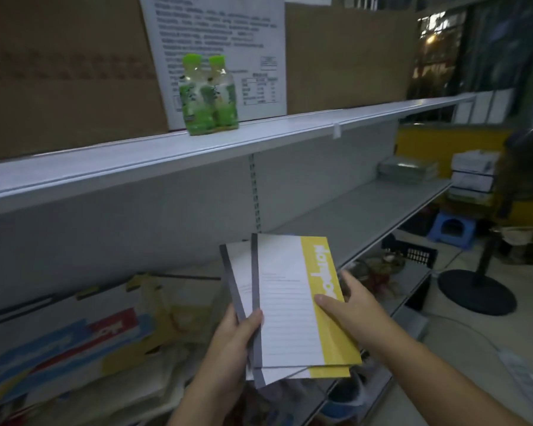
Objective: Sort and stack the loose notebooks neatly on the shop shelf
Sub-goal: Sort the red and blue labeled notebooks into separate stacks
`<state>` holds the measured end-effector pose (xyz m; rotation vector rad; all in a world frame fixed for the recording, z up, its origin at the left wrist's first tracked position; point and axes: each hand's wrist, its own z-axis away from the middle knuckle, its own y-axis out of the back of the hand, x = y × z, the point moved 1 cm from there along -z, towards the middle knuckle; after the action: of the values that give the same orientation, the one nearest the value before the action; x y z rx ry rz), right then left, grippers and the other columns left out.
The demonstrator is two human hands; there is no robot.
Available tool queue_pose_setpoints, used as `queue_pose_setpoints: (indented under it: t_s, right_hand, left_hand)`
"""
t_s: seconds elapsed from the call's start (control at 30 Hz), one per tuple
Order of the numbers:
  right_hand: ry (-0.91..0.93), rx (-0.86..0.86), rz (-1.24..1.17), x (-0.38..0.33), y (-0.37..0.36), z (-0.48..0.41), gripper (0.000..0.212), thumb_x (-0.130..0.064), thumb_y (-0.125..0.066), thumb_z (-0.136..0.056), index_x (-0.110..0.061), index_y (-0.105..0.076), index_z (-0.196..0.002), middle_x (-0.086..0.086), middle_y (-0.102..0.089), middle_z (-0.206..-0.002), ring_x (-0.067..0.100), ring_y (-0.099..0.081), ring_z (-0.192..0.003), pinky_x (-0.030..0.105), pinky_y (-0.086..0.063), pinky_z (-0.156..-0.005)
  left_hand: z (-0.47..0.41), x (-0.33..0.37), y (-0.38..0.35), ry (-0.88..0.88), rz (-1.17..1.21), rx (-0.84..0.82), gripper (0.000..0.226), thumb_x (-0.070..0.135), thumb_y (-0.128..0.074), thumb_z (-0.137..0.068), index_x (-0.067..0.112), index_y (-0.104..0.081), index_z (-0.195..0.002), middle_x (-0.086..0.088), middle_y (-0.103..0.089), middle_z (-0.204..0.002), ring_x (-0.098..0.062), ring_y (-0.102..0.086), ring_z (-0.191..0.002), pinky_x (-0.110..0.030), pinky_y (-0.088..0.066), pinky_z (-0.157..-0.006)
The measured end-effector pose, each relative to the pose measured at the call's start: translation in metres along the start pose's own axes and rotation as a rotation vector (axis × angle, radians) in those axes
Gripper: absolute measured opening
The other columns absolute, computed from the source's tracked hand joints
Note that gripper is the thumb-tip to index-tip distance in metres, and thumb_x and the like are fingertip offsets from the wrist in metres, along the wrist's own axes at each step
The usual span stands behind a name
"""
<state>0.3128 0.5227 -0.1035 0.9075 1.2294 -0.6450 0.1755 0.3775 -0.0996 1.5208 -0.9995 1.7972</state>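
Note:
I hold two or three white notebooks (pixel 286 305) with grey spines and a yellow band, fanned slightly apart, in front of the shelving. My left hand (pixel 237 336) grips them at the grey spine edge, thumb on the top cover. My right hand (pixel 351 305) holds the yellow edge, thumb on the cover and fingers behind. The grey middle shelf (pixel 351 216) lies beyond the notebooks. A flat stack of notebooks (pixel 408 169) sits at that shelf's far right end.
Two green drink bottles (pixel 208 96) stand on the upper shelf (pixel 166 149) before cardboard boxes and a printed sheet. Printed boxes (pixel 74 336) fill the lower left. To the right are a white box stack (pixel 474 173), a blue stool (pixel 453 230), a black crate and a fan base (pixel 477 290).

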Motion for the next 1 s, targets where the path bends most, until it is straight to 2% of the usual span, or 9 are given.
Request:
queue_pose_setpoints:
  t_s: [0.07,0.13,0.27,0.43,0.53,0.6,0.73,0.9,1.0]
  right_hand:
    - [-0.039,-0.034,-0.189,0.010,0.032,-0.011,0.034,-0.007,-0.063,-0.087,-0.013,-0.056,-0.119,0.008,-0.070,-0.109,0.021,-0.068,-0.089,0.033,-0.054,-0.072]
    - [-0.057,-0.001,-0.288,0.018,0.062,-0.020,0.026,0.002,-0.059,-0.087,-0.014,-0.060,-0.107,0.009,-0.073,-0.097,0.025,-0.070,-0.081,0.034,-0.055,-0.066]
    - [-0.091,0.047,-0.360,0.041,0.111,-0.046,0.027,0.006,-0.057,-0.087,-0.014,-0.062,-0.103,0.010,-0.074,-0.093,0.030,-0.070,-0.080,0.043,-0.056,-0.073]
    - [-0.102,0.086,-0.415,0.065,0.158,-0.091,0.037,0.010,-0.052,-0.087,-0.019,-0.061,-0.107,0.011,-0.074,-0.096,0.029,-0.071,-0.079,0.039,-0.056,-0.067]
    - [-0.119,0.085,-0.365,0.071,0.188,-0.132,0.039,0.012,-0.052,-0.086,-0.015,-0.060,-0.112,0.013,-0.073,-0.101,0.037,-0.068,-0.091,0.049,-0.053,-0.082]
    - [-0.141,0.100,-0.313,0.074,0.210,-0.161,0.038,0.012,-0.052,-0.086,-0.013,-0.060,-0.113,0.014,-0.072,-0.102,0.040,-0.066,-0.096,0.053,-0.049,-0.088]
    - [-0.154,0.133,-0.217,0.067,0.257,-0.220,0.034,0.007,-0.050,-0.089,-0.016,-0.062,-0.111,0.010,-0.074,-0.097,0.033,-0.070,-0.088,0.049,-0.052,-0.084]
    - [-0.149,0.190,-0.177,0.069,0.300,-0.290,0.035,0.005,-0.049,-0.090,-0.025,-0.060,-0.105,0.003,-0.074,-0.091,0.022,-0.071,-0.077,0.033,-0.054,-0.068]
    - [-0.183,0.079,-0.182,0.072,0.318,-0.330,0.038,0.002,-0.050,-0.090,-0.030,-0.056,-0.110,0.008,-0.072,-0.100,0.028,-0.069,-0.087,0.038,-0.053,-0.076]
  left_hand:
    - [-0.019,-0.008,-0.032,0.029,0.004,-0.034,0.026,0.015,-0.052,-0.094,0.018,-0.057,-0.119,-0.002,-0.073,-0.104,-0.023,-0.069,-0.098,-0.043,-0.052,-0.091]
    - [-0.037,-0.015,-0.065,0.097,0.040,-0.062,0.025,0.026,-0.050,-0.095,0.018,-0.059,-0.116,-0.003,-0.074,-0.100,-0.022,-0.071,-0.092,-0.041,-0.054,-0.084]
    - [-0.076,-0.027,-0.116,0.220,0.091,-0.042,0.035,0.036,-0.045,-0.096,0.011,-0.070,-0.098,-0.011,-0.075,-0.080,-0.025,-0.072,-0.070,-0.034,-0.052,-0.066]
    - [-0.147,-0.046,-0.171,0.116,-0.021,-0.023,0.017,0.022,-0.053,-0.095,0.018,-0.060,-0.110,-0.003,-0.075,-0.091,-0.022,-0.072,-0.082,-0.036,-0.056,-0.073]
    - [-0.201,-0.057,-0.211,0.137,-0.005,-0.021,0.027,0.041,-0.049,-0.094,0.020,-0.064,-0.103,0.004,-0.073,-0.085,-0.014,-0.069,-0.076,-0.028,-0.052,-0.069]
    - [-0.238,-0.064,-0.235,0.231,0.087,-0.037,0.038,0.042,-0.047,-0.094,0.013,-0.070,-0.091,-0.004,-0.073,-0.076,-0.019,-0.067,-0.068,-0.029,-0.050,-0.065]
    - [-0.309,-0.076,-0.288,0.160,0.025,-0.064,0.028,0.028,-0.048,-0.095,0.009,-0.068,-0.091,-0.011,-0.073,-0.087,-0.027,-0.069,-0.083,-0.039,-0.050,-0.078]
    - [-0.370,-0.083,-0.351,0.124,-0.027,-0.088,0.038,0.049,-0.049,-0.091,0.020,-0.060,-0.113,-0.001,-0.067,-0.113,-0.019,-0.063,-0.104,-0.045,-0.046,-0.098]
    - [-0.404,-0.087,-0.371,0.091,-0.051,-0.095,0.035,0.044,-0.048,-0.094,0.021,-0.055,-0.120,0.010,-0.062,-0.109,-0.007,-0.058,-0.098,-0.020,-0.046,-0.087]
